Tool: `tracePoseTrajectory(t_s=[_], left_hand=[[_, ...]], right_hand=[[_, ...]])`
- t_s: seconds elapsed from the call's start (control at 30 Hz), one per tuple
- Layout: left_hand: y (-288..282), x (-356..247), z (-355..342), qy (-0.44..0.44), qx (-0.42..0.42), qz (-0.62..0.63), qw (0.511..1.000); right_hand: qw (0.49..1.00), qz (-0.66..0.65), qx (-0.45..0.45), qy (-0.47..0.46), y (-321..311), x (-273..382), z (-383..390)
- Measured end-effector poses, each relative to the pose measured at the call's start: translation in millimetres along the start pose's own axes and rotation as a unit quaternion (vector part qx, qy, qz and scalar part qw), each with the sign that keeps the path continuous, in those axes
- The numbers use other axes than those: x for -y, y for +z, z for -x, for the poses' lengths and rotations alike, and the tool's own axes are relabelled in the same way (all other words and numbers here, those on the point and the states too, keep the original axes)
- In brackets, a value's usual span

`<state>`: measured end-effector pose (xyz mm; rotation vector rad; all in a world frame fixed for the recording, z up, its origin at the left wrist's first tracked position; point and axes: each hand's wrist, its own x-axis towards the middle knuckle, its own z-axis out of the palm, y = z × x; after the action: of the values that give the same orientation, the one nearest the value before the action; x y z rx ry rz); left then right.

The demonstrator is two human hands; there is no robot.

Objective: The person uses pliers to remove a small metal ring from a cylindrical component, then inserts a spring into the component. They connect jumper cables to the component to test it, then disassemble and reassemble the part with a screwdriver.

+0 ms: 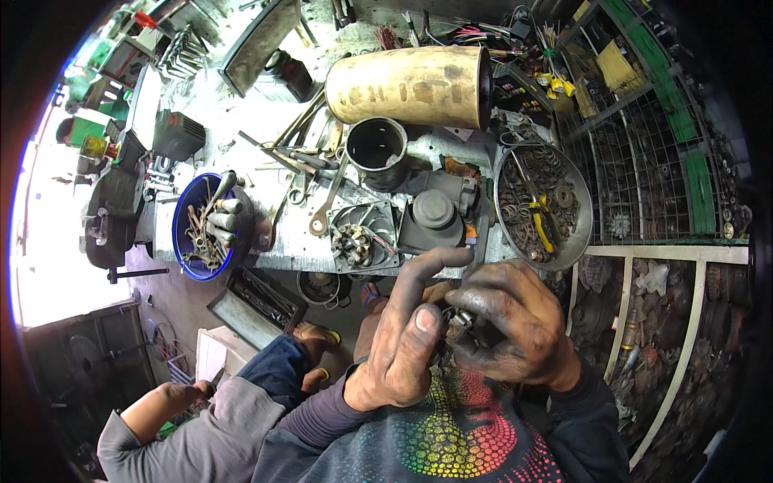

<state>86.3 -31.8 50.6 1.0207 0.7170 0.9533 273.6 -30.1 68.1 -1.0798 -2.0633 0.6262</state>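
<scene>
Close in front of my chest, my hands meet around a small dark metal part (460, 319) with a shiny end. My left hand (403, 342) grips it from the left near the thumb, its index finger stretched out above. From the right, my right hand (515, 322) pinches the same part between curled, blackened fingers. Much of the part is hidden by the fingers, so its exact kind cannot be made out. Beyond my hands, a square fan-like housing (364, 237) with small metal pieces on it lies at the bench's near edge, beside a dark round-topped motor part (435, 211).
A metal bowl of small hardware (586, 205) holds yellow-handled pliers (544, 225). On the bench (310, 256) are a blue tub of tools (179, 233), a large tan cylinder (403, 84), a black cup (376, 153) and wrenches. Another person (217, 431) sits at my left; wire-mesh shelving (636, 161) stands right.
</scene>
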Motion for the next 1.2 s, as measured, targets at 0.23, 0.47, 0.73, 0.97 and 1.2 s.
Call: tracePoseTrajectory(t_s=[0.23, 0.47, 0.73, 0.97, 1.2], left_hand=[[-0.4, -0.2, -0.8, -0.039, 0.008, 0.000, 0.999], [-0.1, 7.0, 4.7, 0.045, -0.013, -0.042, 0.998], [-6.1, 7.6, 9.8, 0.077, -0.021, -0.074, 0.994], [-9.0, 9.0, 9.3, 0.087, -0.009, -0.076, 0.993], [-7.6, 9.8, 9.0, 0.100, -0.015, -0.067, 0.993]], right_hand=[[1.000, 0.001, -0.027, -0.007, 8.4, -6.1, 2.1], [0.999, -0.011, -0.042, -0.007, 15.2, -4.4, 4.3], [0.998, -0.048, -0.046, 0.005, 21.2, -1.3, 2.1], [0.999, 0.018, -0.047, -0.018, 20.7, 3.1, 4.5], [0.999, -0.006, -0.047, -0.008, 23.3, 0.3, 5.5]])
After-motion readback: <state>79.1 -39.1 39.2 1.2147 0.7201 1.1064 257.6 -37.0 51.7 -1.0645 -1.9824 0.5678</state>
